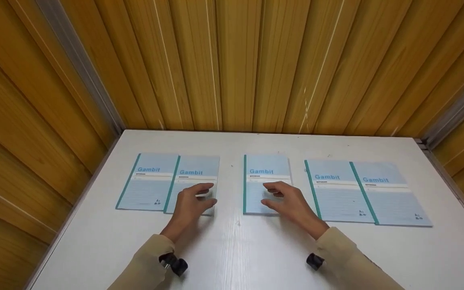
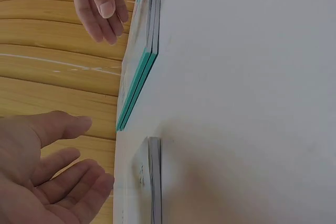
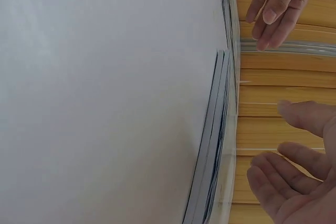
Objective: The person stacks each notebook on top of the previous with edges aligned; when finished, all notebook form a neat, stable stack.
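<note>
My left hand (image 1: 188, 206) hovers over the lower part of a light blue Gambit notebook (image 1: 198, 164), with thumb and fingers loosely curved apart and nothing between them. To the right, my right hand (image 1: 292, 202) hangs in the same pose over the middle Gambit notebook (image 1: 266, 162), covering part of its right side. In the left wrist view, two green spines (image 2: 137, 88) show one notebook lying on another in the middle stack. The right wrist view shows the layered page edges (image 3: 207, 150) of notebooks below the right hand (image 3: 299, 174).
Another notebook (image 1: 147, 191) lies at far left, its right side meeting the neighbouring notebook's green spine. Two more notebooks, one (image 1: 334, 201) beside the other (image 1: 391, 203), lie on the right. All rest on a white table (image 1: 232, 257) before a yellow wood-patterned wall (image 1: 238, 64).
</note>
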Demonstrator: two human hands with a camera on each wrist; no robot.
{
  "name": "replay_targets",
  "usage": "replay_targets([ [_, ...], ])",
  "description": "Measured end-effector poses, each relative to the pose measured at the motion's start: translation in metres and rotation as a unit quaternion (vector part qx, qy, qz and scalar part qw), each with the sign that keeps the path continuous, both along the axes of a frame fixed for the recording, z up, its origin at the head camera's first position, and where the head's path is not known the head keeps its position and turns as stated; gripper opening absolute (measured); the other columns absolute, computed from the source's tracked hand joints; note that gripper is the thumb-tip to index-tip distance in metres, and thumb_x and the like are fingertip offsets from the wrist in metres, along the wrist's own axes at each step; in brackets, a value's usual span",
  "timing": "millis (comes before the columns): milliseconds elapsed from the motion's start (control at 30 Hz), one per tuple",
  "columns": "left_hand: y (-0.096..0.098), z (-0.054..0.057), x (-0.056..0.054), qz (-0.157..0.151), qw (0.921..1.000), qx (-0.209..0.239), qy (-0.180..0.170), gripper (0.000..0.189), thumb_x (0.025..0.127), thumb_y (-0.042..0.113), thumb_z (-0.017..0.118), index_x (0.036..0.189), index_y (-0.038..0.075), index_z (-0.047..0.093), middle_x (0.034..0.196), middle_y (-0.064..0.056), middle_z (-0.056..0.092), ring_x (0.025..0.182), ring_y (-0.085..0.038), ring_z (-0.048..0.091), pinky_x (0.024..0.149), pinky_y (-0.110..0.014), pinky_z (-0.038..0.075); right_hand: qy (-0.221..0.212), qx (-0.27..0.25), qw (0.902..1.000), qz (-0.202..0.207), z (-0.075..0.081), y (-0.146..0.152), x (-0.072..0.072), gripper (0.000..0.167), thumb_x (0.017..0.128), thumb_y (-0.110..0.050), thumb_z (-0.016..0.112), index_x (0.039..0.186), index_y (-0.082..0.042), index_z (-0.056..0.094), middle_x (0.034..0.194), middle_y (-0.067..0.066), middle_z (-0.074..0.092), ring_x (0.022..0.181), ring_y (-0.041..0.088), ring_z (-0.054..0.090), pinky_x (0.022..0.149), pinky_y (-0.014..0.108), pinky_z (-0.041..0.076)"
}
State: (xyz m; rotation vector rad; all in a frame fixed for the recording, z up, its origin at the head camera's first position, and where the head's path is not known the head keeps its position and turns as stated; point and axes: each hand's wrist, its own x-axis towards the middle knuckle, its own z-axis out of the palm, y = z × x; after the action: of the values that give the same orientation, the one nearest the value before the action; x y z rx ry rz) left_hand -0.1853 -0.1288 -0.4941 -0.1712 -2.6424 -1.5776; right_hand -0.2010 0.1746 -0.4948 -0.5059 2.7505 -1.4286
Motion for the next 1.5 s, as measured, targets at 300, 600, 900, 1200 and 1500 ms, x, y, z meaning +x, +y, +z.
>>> replay_targets([
  [300, -0.032, 0.000, -0.008, 0.048, 0.9987, -0.018, 0.007, 0.045, 0.089, -0.002, 0.082, 0.133, -0.003, 0.071, 0.134, -0.020, 0.070, 0.120, -0.040, 0.069, 0.098, -0.050, 0.058, -0.025, -0.014, 0.9990, 0.035, 0.001, -0.036, -0.010, 0.051, 0.095, -0.013, 0.082, 0.141, -0.001, 0.065, 0.138, 0.015, 0.067, 0.125, 0.036, 0.065, 0.108, 0.050, 0.052],
  [600, -0.062, -0.008, -0.008, 0.081, 0.9966, -0.014, -0.002, 0.046, 0.090, -0.002, 0.081, 0.135, -0.003, 0.069, 0.136, -0.026, 0.067, 0.118, -0.044, 0.069, 0.097, -0.050, 0.059, -0.030, -0.018, 0.9961, 0.081, -0.007, -0.070, -0.017, 0.053, 0.095, -0.015, 0.082, 0.141, 0.002, 0.063, 0.137, 0.018, 0.066, 0.123, 0.035, 0.065, 0.106, 0.049, 0.053],
  [900, -0.082, -0.019, -0.005, 0.104, 0.9937, -0.042, -0.005, 0.047, 0.088, -0.004, 0.082, 0.134, -0.004, 0.070, 0.133, -0.024, 0.069, 0.124, -0.040, 0.066, 0.103, -0.050, 0.055, -0.065, -0.026, 0.9935, 0.090, -0.009, -0.099, -0.019, 0.056, 0.093, -0.014, 0.084, 0.142, 0.002, 0.062, 0.141, 0.018, 0.064, 0.125, 0.035, 0.064, 0.108, 0.048, 0.052],
  [1200, -0.088, -0.016, -0.002, 0.117, 0.9904, -0.070, -0.022, 0.039, 0.090, -0.002, 0.079, 0.128, -0.006, 0.073, 0.126, -0.024, 0.073, 0.119, -0.039, 0.069, 0.102, -0.052, 0.055, -0.055, -0.019, 0.9939, 0.094, -0.018, -0.115, -0.019, 0.055, 0.092, -0.011, 0.084, 0.140, 0.006, 0.063, 0.136, 0.019, 0.066, 0.125, 0.031, 0.063, 0.109, 0.045, 0.051],
  [1500, -0.086, -0.013, -0.002, 0.120, 0.9856, -0.119, -0.009, 0.020, 0.087, -0.007, 0.077, 0.106, -0.006, 0.081, 0.128, -0.029, 0.070, 0.115, -0.044, 0.070, 0.095, -0.053, 0.059, -0.052, -0.021, 0.9924, 0.110, -0.023, -0.125, -0.016, 0.055, 0.092, -0.008, 0.083, 0.140, 0.007, 0.063, 0.139, 0.020, 0.065, 0.131, 0.034, 0.060, 0.113, 0.047, 0.048],
])
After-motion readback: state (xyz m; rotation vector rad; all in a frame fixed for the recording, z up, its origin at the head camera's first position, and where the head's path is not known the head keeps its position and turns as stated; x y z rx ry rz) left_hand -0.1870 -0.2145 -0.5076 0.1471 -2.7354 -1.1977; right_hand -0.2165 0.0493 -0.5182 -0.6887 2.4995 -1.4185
